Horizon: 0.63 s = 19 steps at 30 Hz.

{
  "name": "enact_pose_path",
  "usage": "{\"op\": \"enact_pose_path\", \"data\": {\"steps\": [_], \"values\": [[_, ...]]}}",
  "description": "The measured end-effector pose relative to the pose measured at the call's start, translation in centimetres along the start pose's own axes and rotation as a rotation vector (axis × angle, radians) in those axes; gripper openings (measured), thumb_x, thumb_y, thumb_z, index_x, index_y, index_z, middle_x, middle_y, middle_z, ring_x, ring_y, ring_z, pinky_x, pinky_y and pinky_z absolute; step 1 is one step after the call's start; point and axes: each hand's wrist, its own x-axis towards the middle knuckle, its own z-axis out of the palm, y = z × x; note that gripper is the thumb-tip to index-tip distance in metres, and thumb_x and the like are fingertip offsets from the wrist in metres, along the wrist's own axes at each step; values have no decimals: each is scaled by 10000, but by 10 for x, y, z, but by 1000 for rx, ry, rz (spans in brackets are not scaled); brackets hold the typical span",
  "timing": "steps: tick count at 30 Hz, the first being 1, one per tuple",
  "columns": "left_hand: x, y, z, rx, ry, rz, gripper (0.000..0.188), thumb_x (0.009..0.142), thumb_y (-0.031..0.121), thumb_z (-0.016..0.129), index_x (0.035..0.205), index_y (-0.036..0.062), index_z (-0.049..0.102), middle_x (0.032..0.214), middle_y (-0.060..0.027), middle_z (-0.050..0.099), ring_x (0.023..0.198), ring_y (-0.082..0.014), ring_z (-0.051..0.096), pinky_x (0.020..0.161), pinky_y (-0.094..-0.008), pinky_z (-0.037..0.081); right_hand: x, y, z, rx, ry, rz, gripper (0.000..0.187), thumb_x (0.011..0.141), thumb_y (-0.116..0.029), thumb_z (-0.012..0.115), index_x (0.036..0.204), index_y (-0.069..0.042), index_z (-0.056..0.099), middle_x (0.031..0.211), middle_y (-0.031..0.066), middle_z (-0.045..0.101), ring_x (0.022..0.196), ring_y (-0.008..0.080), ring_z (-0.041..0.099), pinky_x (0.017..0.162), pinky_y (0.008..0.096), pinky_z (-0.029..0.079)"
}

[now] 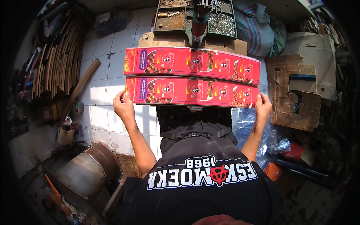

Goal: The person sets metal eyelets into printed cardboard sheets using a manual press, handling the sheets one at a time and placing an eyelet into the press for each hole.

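A long red printed cardboard strip (183, 90), with pictures of food on it, lies crosswise in front of my body. My left hand (124, 107) is closed on its left end, thumb on top. At the other end my right hand (263, 107) pinches the strip the same way, its fingers mostly underneath. Whether it is one sheet or several stacked together, I cannot tell. Just beyond it rests a stack of matching red printed strips (191, 62), on a brown wooden board (150, 40). The two rows lie nearly parallel, close together.
Above the stack a dark metal post (199, 28) comes down to the board. Behind it sits a divided metal tray (185, 18) with small metal parts and scissors (215, 6). Cardboard sheets (62, 56) lean at left; cut cardboard (294, 92) and clear plastic (245, 123) lie at right.
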Motion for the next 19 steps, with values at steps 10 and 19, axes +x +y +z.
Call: {"op": "enact_pose_path", "data": {"steps": [10,19], "values": [[9,-5,-20,-398,-183,-223,278,956,125,576,1147,-63,650,882,-64,675,742,-105,589,676,-250,477,3,9,-13,366,-88,45,334,937,-87,656,1248,34,639,1057,135,704,912,158,663,805,286,542],[-8,-9,-47,-868,-403,-401,349,918,70,566,1227,-93,566,1032,-123,672,861,-134,660,803,-266,531,7,-1,-47,256,-21,-26,431,937,-227,678,1261,53,629,1057,138,700,956,167,633,867,316,499]]}}
